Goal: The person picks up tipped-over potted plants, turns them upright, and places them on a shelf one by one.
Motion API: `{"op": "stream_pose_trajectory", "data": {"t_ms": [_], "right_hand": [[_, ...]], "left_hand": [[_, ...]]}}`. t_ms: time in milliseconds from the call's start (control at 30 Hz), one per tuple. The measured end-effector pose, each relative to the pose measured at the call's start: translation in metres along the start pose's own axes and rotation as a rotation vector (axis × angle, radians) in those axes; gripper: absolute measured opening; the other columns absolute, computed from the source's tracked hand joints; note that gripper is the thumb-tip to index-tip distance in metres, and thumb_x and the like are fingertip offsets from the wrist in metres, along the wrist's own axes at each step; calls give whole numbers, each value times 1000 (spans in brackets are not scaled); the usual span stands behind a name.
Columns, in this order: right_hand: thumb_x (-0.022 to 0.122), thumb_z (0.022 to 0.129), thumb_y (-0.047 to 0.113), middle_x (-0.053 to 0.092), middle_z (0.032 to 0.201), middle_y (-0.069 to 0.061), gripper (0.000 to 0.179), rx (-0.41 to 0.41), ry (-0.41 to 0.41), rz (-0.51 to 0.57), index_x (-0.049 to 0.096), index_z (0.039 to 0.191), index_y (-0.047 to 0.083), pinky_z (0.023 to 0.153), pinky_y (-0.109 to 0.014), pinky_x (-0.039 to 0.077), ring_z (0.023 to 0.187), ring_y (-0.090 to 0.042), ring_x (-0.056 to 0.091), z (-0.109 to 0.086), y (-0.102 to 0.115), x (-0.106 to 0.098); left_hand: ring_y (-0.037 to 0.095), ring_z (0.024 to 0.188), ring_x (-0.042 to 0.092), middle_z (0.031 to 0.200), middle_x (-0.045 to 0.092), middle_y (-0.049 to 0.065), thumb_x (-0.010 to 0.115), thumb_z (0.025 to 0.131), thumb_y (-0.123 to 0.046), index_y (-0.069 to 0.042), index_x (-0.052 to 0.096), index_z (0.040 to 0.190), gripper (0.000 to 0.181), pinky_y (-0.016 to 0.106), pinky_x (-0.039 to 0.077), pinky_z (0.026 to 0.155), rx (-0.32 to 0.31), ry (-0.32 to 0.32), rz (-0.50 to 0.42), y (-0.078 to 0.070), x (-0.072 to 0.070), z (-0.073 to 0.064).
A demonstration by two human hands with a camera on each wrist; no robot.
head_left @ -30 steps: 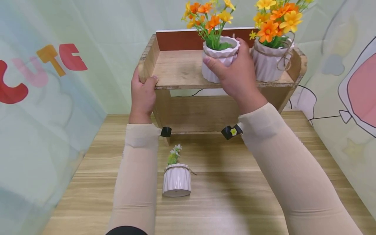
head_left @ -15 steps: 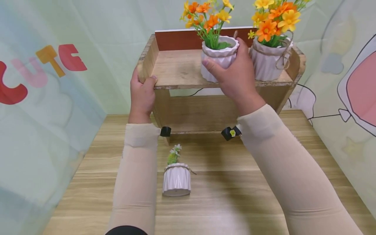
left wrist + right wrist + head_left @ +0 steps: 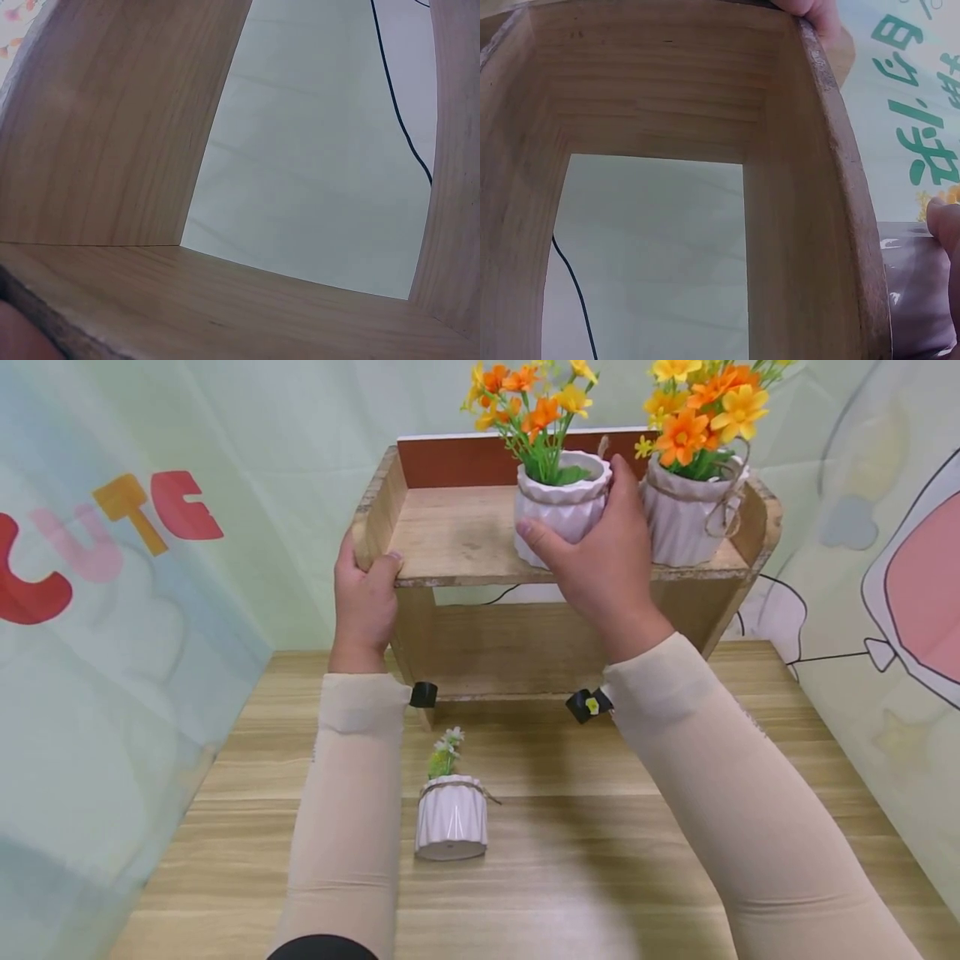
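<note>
My left hand (image 3: 365,606) grips the left side panel of a small wooden shelf (image 3: 442,539) in the head view, thumb over the top board's front corner. With thumb and fingers spread around it, my right hand (image 3: 611,560) holds a white ridged flowerpot (image 3: 555,510) of orange and yellow flowers on the top board. Its thumb lies on the pot's front; the other fingers are largely hidden behind. The right wrist view shows part of this pot (image 3: 919,300) beside the thumb. The left wrist view looks into the shelf's lower compartment, its wooden wall (image 3: 112,135) at left.
A second white flowerpot (image 3: 682,518), tied with twine, stands at the top board's right end. On the table (image 3: 525,877), a smaller white pot (image 3: 452,818) with tiny white flowers lies on its side before the shelf. A printed curtain (image 3: 150,693) hangs around the table.
My right wrist has dipped slightly and the thumb sits a little lower on the flowerpot. The left hand and the pots stay practically where they were.
</note>
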State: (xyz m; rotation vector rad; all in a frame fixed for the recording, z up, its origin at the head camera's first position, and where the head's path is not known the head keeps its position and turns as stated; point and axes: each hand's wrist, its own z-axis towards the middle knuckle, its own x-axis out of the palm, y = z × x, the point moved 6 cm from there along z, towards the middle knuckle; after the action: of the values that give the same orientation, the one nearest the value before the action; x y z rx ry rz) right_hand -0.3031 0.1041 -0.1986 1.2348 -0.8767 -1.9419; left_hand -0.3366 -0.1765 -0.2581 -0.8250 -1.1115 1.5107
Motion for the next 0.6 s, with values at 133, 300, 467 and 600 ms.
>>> {"op": "stream_pose_trajectory", "data": {"t_ms": [133,300,467,600], "right_hand": [[85,83,56,35,168,3,120,-8,-19,24,10,170,23,119,-28,34,148,-12,38,-1,0,0],[87,83,52,33,168,1,120,-25,-38,71,10,170,22,118,-22,32,148,-9,37,-2,-2,-1],[86,84,50,31,169,0,119,-40,-37,103,10,169,21,119,-19,30,149,-7,34,-4,-2,-1],[85,85,49,29,170,2,118,-37,-14,122,8,170,20,121,-22,29,151,-8,33,-9,-1,-1]], "left_hand": [[20,140,43,157,46,4,54,98,-18,-24,44,160,63,33,35,116,1,0,-9,1,0,1],[20,140,43,156,46,5,55,97,-17,-24,44,160,64,32,35,115,5,6,-29,2,2,2],[20,139,43,155,47,4,55,98,-18,-25,44,160,63,32,35,115,-1,0,-8,1,2,1],[19,140,44,156,47,4,55,98,-16,-24,46,159,62,32,36,115,3,-12,-2,-1,0,0]]}}
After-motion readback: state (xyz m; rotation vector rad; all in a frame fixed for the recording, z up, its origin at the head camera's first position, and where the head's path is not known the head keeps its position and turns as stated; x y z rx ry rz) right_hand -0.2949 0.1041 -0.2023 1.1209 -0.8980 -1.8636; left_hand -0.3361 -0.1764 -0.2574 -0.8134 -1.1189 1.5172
